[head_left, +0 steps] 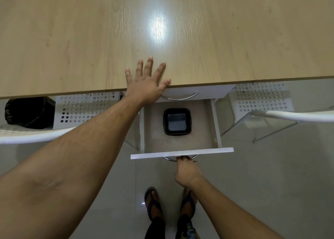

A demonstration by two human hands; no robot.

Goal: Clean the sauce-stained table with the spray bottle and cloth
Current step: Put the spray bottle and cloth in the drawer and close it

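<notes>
The light wooden table (198, 31) fills the upper half of the head view, with a bright glare patch in its middle. My left hand (146, 83) lies flat with spread fingers on the table's front edge. Below it a white drawer (181, 151) stands pulled out. My right hand (187, 172) grips the drawer's curved metal handle (169, 159). Inside the drawer lies a black square tray (177, 121). No spray bottle, cloth or sauce stain shows in this view.
A second metal handle (180, 98) sits on the drawer above. White perforated chairs stand at left (86, 108) and right (260, 101), with a black bag (29, 112) on the left one. My sandalled feet (153, 204) stand on the pale tiled floor.
</notes>
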